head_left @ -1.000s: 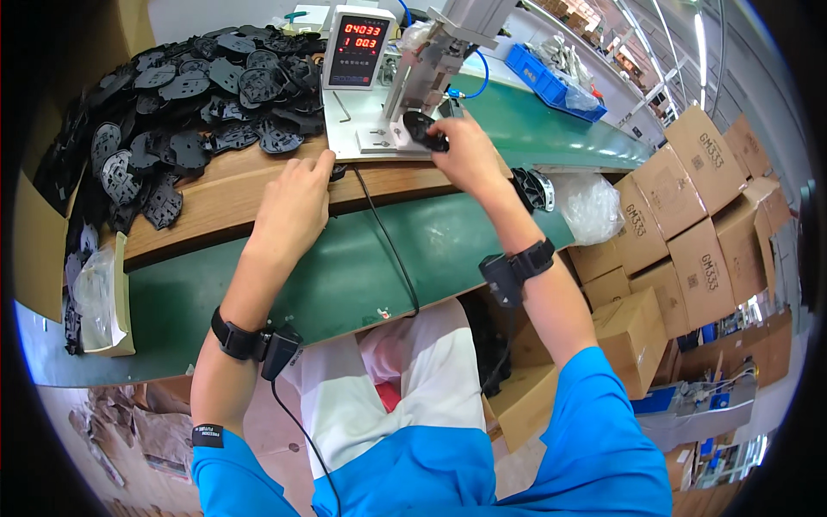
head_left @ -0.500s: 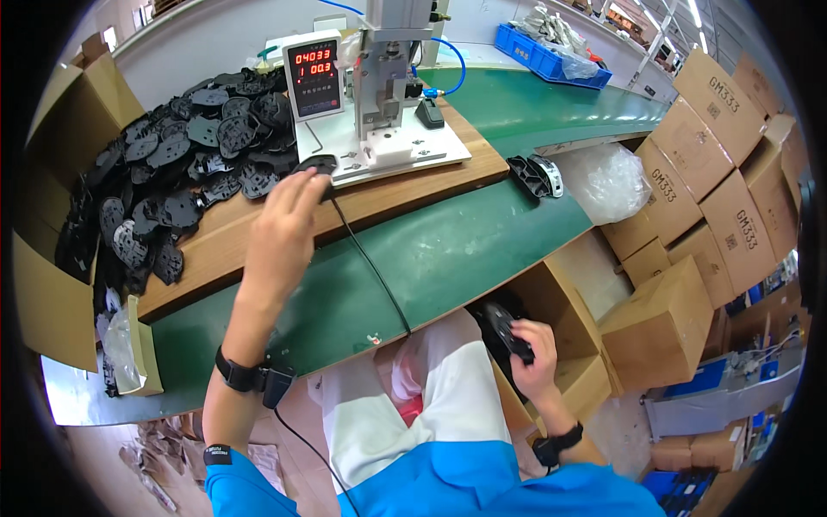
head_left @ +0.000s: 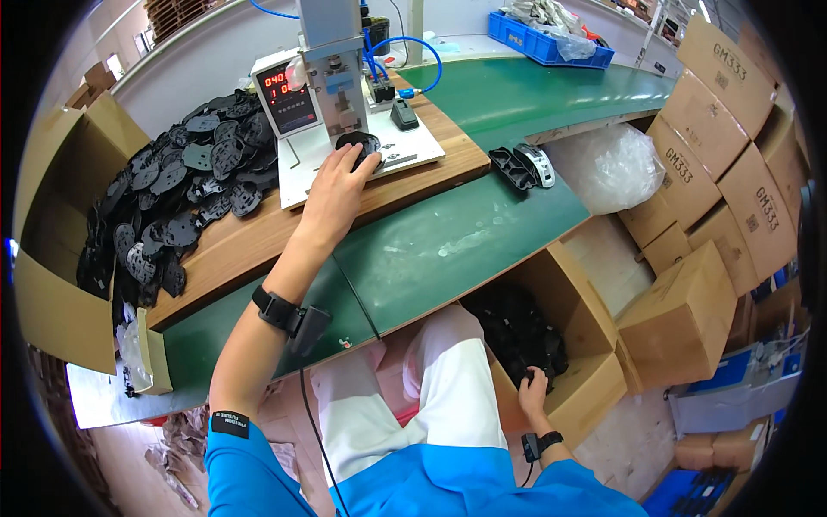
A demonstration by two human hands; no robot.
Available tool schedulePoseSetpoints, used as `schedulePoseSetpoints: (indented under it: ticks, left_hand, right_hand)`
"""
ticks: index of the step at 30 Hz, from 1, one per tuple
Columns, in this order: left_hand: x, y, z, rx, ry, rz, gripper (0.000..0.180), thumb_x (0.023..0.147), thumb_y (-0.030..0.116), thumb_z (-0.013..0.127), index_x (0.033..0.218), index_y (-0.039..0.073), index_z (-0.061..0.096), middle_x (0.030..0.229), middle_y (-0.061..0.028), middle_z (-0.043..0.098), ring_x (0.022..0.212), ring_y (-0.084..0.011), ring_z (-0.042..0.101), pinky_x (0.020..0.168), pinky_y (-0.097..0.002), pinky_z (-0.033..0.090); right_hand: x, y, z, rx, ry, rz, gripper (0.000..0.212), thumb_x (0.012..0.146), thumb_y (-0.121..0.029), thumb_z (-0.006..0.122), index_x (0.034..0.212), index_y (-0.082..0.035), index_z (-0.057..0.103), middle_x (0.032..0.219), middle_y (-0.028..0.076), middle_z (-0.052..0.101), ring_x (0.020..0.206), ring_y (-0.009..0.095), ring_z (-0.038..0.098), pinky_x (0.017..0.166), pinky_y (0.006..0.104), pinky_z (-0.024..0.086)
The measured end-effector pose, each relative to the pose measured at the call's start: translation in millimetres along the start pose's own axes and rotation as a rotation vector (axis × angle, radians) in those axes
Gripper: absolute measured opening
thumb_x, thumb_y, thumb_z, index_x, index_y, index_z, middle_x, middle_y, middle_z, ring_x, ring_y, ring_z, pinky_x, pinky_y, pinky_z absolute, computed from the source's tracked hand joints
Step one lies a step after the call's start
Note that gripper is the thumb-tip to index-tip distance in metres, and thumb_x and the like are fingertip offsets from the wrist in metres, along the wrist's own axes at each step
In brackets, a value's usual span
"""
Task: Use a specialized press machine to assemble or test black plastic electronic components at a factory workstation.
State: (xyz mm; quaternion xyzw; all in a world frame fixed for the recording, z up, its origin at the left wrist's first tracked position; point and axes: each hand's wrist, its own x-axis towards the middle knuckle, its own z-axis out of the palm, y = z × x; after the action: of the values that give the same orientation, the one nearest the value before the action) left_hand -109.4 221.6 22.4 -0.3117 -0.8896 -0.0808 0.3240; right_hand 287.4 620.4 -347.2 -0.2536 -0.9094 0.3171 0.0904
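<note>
One dark oval part (head_left: 360, 142) is at the foot of the metal press (head_left: 336, 86), over its white base plate (head_left: 413, 159), held by the fingers and thumb of the person's left hand (head_left: 334, 191). Well apart from it, the right hand (head_left: 534, 395) reaches low into an open cardboard box (head_left: 594, 383), at the edge of the dark pieces (head_left: 517, 327) inside; its fingertips are partly hidden, so whether they grip one cannot be told. Curved black and silver parts (head_left: 521, 167) lie on the green counter (head_left: 448, 215), beside a clear plastic bag (head_left: 616, 172).
</note>
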Motion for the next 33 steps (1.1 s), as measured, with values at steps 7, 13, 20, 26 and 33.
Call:
schedulePoseSetpoints:
  ticks: [7,13,20,26,33]
  left_hand:
    - [-2.2,3.2,-7.6,-0.042,-0.062,-0.015,0.053,0.089,-0.007,0.061,0.139,0.008,0.064,0.145,-0.0222,0.063,0.136,-0.0421,0.059,0.113,-0.0481,0.052]
    - [-1.2,0.6,-8.2,-0.081,-0.071,-0.023,0.054,0.09,-0.008,0.062,0.141,0.009,0.063,0.146,-0.019,0.063,0.13,-0.0411,0.06,0.108,-0.0482,0.054]
    - [-10.6,4.2,-5.3,-0.104,0.014,-0.034,0.066,0.09,-0.01,0.06,0.153,0.007,0.052,0.14,-0.0176,0.065,0.126,-0.039,0.058,0.107,-0.0464,0.054]
    - [-13.1,3.3,-1.9,-0.191,0.065,-0.093,0.076,0.09,-0.009,0.06,0.161,0.005,0.041,0.123,-0.0187,0.068,0.122,-0.0395,0.059,0.103,-0.0481,0.053]
    - [-18.7,2.5,7.3,-0.208,0.215,-0.062,0.076,0.09,-0.006,0.054,0.163,0.005,0.038,0.151,-0.022,0.054,0.125,-0.0388,0.059,0.112,-0.0463,0.049]
  right_hand:
    - [-15.6,23.2,23.9,0.038,-0.049,0.123,0.033,0.097,-0.011,0.061,0.129,0.0,0.062,0.129,0.025,0.064,0.123,0.044,0.058,0.109,0.049,0.045]
    - [-13.5,26.6,29.8,-0.032,-0.043,0.099,0.046,0.095,-0.014,0.067,0.139,-0.003,0.059,0.136,0.023,0.063,0.129,0.043,0.055,0.113,0.0485,0.043]
    - [33.0,-175.0,-56.2,0.144,0.041,-0.347,0.039,0.09,-0.003,0.068,0.129,-0.004,0.066,0.143,0.018,0.059,0.134,0.041,0.054,0.115,0.0482,0.042]
    - [66.5,-375.8,-130.1,0.284,0.145,-0.958,0.043,0.08,0.006,0.073,0.122,-0.004,0.07,0.132,0.017,0.066,0.124,0.038,0.06,0.106,0.0461,0.05]
    - [166.3,-527.3,-119.9,0.104,0.144,-1.216,0.063,0.078,-0.001,0.08,0.138,-0.003,0.06,0.139,0.017,0.061,0.13,0.039,0.057,0.111,0.048,0.047]
